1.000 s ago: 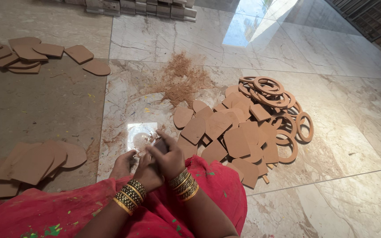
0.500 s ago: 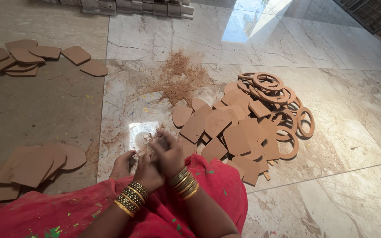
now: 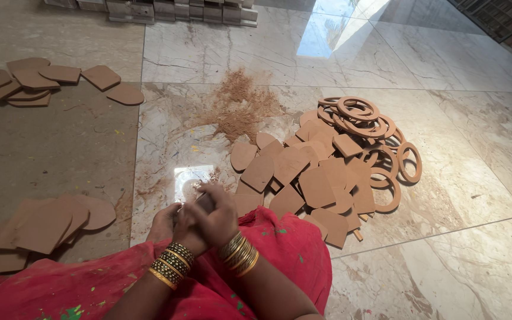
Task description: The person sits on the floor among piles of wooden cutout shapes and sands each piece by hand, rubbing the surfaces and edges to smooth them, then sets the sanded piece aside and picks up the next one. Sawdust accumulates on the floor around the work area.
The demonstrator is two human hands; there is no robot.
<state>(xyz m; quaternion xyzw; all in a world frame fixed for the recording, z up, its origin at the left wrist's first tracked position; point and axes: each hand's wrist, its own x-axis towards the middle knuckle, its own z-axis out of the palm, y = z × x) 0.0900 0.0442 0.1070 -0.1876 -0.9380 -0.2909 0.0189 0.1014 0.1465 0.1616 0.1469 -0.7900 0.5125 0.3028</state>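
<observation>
barely visible piece (image 3: 204, 203) between both hands, orientation unclear

A polished marble floor (image 3: 457, 77) of large pale tiles carries everything. In the middle right lies a heap of brown board cut-outs (image 3: 312, 172), with flat rings (image 3: 374, 127) piled at its far right edge. Far of the heap spreads a patch of sawdust (image 3: 238, 106). Far left sits a row of similar brown pieces (image 3: 42, 80); near left, another small stack (image 3: 45, 222). Grey blocks (image 3: 161, 9) line the far edge.
</observation>
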